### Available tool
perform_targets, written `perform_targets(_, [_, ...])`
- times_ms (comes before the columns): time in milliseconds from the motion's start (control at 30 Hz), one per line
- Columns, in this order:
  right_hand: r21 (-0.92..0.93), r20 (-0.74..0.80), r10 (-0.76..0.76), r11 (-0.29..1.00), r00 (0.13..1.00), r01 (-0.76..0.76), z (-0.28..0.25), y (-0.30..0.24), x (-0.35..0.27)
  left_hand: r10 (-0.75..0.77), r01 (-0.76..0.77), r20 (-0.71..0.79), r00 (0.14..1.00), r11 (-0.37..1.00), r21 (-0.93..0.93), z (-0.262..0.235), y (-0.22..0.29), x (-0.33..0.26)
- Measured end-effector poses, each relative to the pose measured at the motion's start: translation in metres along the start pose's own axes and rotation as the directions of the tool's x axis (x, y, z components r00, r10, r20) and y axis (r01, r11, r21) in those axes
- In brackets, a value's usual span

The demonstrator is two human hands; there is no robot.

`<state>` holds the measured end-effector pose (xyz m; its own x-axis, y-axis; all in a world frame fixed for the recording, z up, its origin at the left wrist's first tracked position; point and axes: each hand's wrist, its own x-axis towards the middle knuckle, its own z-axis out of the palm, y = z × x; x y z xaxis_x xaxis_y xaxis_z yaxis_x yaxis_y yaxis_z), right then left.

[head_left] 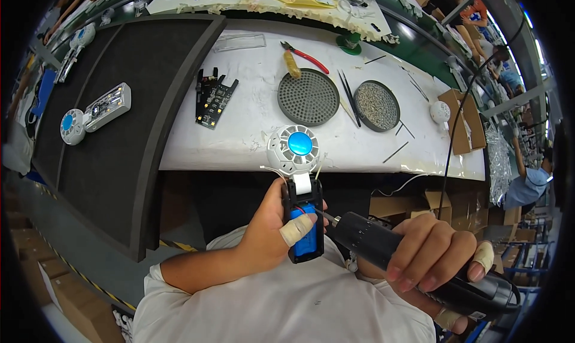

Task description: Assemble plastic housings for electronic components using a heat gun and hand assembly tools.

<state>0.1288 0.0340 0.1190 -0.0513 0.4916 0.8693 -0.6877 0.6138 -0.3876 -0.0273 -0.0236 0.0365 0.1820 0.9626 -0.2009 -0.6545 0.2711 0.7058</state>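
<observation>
My left hand [269, 226] is wrapped round the black handle of a small handheld fan [293, 148], its taped thumb lying across a blue battery [306, 241] in the opened handle. The fan's white round head with a blue centre points away from me, and thin wires stick out at its neck. My right hand [434, 253], with tape on some fingers, grips a black electric screwdriver [371, 238]. Its bit reaches to the handle beside my left thumb; whether it touches a screw is hidden.
On the white bench lie black circuit boards [217, 102], an empty-looking grey perforated dish [308, 97], a dish of small screws [376, 105], tweezers [349, 97] and red-handled cutters [308, 58]. A dark foam-lined tray [108, 157] at left carries another fan [108, 106]. A cardboard box [467, 124] stands right.
</observation>
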Motion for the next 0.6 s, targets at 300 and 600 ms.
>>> perform_targets(300, [-0.015, 0.074, 0.056, 0.998, 0.996, -0.055, -0.006, 0.006, 0.002, -0.005, 0.005, 0.022, 1.000, 1.000, 0.011, 0.003, 0.000, 0.003])
perform_targets(600, [-0.053, 0.040, -0.003, 0.999, 0.999, 0.005, -0.006, 0.010, -0.008, 0.003, -0.003, -0.014, 1.000, 1.000, -0.003, 0.002, -0.007, 0.006])
